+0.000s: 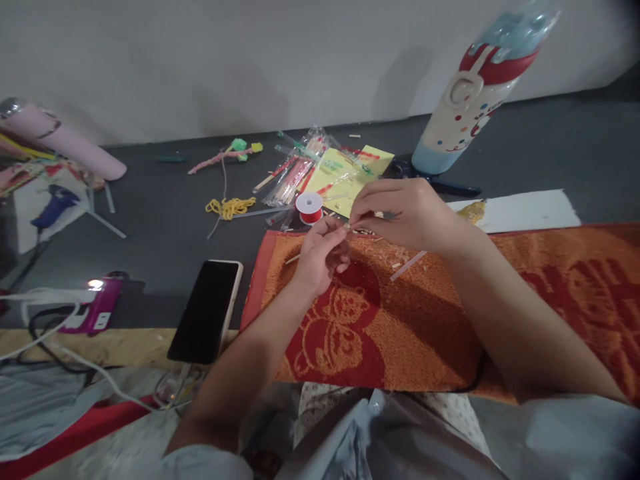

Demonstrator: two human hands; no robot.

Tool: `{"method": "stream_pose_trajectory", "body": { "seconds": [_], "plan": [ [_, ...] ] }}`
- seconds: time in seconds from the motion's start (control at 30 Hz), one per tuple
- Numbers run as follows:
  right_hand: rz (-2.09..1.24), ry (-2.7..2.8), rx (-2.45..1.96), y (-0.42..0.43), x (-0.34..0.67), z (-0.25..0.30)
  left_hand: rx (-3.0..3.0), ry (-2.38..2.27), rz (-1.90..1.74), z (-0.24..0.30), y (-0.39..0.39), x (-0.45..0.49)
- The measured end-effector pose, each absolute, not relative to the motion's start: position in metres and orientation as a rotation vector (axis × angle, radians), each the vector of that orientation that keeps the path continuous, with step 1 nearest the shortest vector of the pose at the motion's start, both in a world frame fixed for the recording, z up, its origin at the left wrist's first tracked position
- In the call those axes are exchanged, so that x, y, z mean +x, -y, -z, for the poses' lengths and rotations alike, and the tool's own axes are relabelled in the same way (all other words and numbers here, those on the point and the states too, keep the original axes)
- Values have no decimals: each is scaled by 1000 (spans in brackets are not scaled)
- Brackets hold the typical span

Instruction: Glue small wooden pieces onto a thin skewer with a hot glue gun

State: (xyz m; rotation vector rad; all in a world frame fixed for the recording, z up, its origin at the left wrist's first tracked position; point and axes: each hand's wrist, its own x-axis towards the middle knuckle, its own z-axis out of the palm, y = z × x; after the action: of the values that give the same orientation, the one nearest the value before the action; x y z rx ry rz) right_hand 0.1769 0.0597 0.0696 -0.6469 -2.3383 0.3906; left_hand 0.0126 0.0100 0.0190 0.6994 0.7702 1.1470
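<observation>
My left hand point(323, 255) and my right hand point(405, 213) meet above the far edge of an orange and red towel point(425, 320). Both pinch a tiny pale piece point(347, 227) between their fingertips; I cannot make out what it is. My left fingers are curled around it from below, my right fingers close on it from the right. A thin pale stick point(407, 265) lies on the towel under my right wrist. A small red thread spool point(311, 207) stands just beyond my left hand.
A black phone point(207, 310) lies left of the towel. A yellow sheet point(345, 177), plastic packets of sticks point(295, 175) and yellow yarn point(231, 207) lie beyond. A tall bottle point(465, 100) stands back right; a glue gun point(55, 205) and cables point(60, 313) sit left.
</observation>
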Motion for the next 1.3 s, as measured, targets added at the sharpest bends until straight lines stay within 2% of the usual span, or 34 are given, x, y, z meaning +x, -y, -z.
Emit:
{"method": "stream_pose_trajectory", "body": {
  "seconds": [0.53,0.9,1.3],
  "plan": [
    [-439,2278,-706,-58,175,-67,615,-779,-1161,-22,-10,13],
    [-270,2284,-693,-57,170,-59,586,-796,-1128,-21,-9,14],
    [-296,2248,-652,-58,169,-55,603,-807,-1140,-23,-7,13]
  ]
}}
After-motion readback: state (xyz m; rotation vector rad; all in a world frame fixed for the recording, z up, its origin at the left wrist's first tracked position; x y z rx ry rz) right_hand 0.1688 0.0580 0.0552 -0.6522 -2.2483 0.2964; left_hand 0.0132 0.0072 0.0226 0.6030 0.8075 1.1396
